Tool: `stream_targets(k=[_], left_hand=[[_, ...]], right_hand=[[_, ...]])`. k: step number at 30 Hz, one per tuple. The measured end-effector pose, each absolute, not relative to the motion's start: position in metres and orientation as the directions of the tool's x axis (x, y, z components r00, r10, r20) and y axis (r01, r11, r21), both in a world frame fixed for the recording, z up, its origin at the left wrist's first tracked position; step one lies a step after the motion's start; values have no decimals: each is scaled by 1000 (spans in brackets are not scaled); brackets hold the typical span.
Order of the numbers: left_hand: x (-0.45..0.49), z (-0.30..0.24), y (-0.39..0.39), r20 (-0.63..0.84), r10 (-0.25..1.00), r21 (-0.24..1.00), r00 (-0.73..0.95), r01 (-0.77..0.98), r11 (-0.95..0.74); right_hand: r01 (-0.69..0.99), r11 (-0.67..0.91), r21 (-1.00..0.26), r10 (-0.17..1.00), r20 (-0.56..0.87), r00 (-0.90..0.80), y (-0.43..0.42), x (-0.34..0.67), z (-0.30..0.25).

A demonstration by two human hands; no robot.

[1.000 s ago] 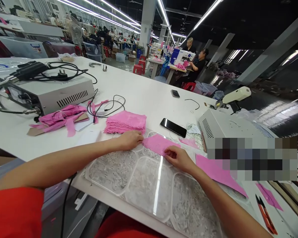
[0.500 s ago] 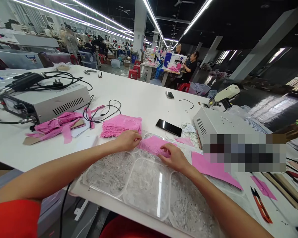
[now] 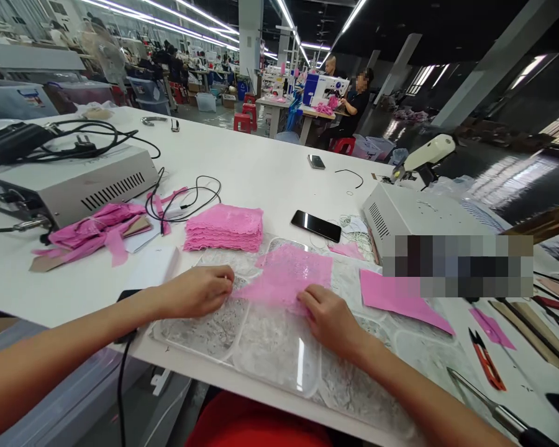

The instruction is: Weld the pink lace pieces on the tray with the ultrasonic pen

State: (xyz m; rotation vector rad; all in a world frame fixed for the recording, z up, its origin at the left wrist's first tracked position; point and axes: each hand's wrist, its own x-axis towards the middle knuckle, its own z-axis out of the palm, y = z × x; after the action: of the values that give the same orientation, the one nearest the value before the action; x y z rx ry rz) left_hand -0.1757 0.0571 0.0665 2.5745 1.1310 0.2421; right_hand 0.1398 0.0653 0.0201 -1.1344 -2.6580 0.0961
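Note:
A thin pink lace fabric piece [image 3: 293, 270] lies spread over the clear patterned mat [image 3: 274, 354], its near edge pulled toward me. My left hand [image 3: 209, 288] pinches its left corner. My right hand [image 3: 328, 316] is closed on the near edge at the right, fingertips pressed together on the cloth. Just beyond the left hand sits a neat stack of pink fabric pieces [image 3: 223, 228]. To the right of my right hand lies a flat, brighter pink sheet [image 3: 403, 301], partly on the mat.
A black phone [image 3: 315, 226] lies behind the cloth. Grey boxes stand left [image 3: 97, 180] and right [image 3: 428, 214], the left one topped with cables. Orange thread snips [image 3: 487, 360] and a metal-tipped tool [image 3: 494, 406] lie at right. Someone sits at a sewing machine [image 3: 323, 90] farther back.
Both hands have drawn the pink piece toward me, the left hand also moving left. The bunched fabric is now spread out. A metal-tipped tool has come into view at lower right.

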Motion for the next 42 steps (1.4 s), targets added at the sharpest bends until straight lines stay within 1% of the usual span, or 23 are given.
stream_targets(k=[1, 2, 4, 6, 8, 11, 13, 16, 18, 21, 24, 26, 28, 31, 33, 37, 39, 42], left_hand=[[-181, 67, 50, -5, 725, 337, 689, 683, -648], [-185, 68, 45, -35, 711, 322, 702, 681, -657], [-189, 71, 42, -80, 697, 299, 712, 684, -665], [-186, 72, 49, -95, 720, 285, 687, 712, -642], [-176, 70, 63, -80, 775, 261, 627, 764, -591], [-153, 64, 86, -57, 850, 203, 524, 839, -504], [-140, 59, 96, -69, 870, 173, 489, 865, -472], [-132, 54, 98, -71, 877, 166, 475, 873, -459], [-134, 51, 95, -55, 880, 174, 473, 872, -458], [-139, 48, 91, -32, 888, 196, 458, 874, -444], [-133, 49, 91, -14, 908, 273, 419, 875, -400], [-119, 52, 93, -12, 922, 338, 386, 870, -360], [-97, 56, 96, -26, 928, 362, 371, 869, -337], [-57, 61, 103, -42, 927, 327, 373, 882, -340], [-32, 62, 110, -24, 930, 295, 367, 891, -344], [5, 63, 122, 47, 921, 174, 387, 905, -389], [15, 63, 120, 66, 893, 133, 446, 883, -451], [22, 60, 103, 72, 802, 85, 593, 798, -597]], right_hand=[[662, 730, -171, 684, 189, -705, 55, 141, 22], [627, 749, -214, 660, 167, -732, 47, 141, 25], [567, 739, -365, 642, 126, -756, 40, 137, 31], [534, 676, -507, 670, 121, -733, 47, 130, 37], [555, 610, -566, 732, 134, -668, 64, 119, 40], [642, 553, -531, 803, 134, -581, 97, 95, 40], [677, 551, -488, 811, 121, -573, 114, 76, 39], [684, 576, -448, 792, 101, -601, 129, 50, 34], [682, 577, -450, 792, 102, -602, 135, 40, 30], [670, 543, -507, 818, 140, -557, 142, 37, 25], [630, 476, -614, 866, 203, -456, 149, 47, 28], [595, 418, -687, 904, 247, -350, 152, 57, 35], [561, 368, -742, 930, 290, -226, 154, 68, 44], [524, 326, -787, 936, 347, -62, 154, 84, 60], [492, 318, -810, 925, 379, 25, 151, 95, 72], [350, 329, -877, 881, 418, 220, 132, 129, 95], [323, 299, -898, 861, 400, 315, 111, 153, 100], [340, 170, -925, 857, 309, 413, 67, 195, 86]])
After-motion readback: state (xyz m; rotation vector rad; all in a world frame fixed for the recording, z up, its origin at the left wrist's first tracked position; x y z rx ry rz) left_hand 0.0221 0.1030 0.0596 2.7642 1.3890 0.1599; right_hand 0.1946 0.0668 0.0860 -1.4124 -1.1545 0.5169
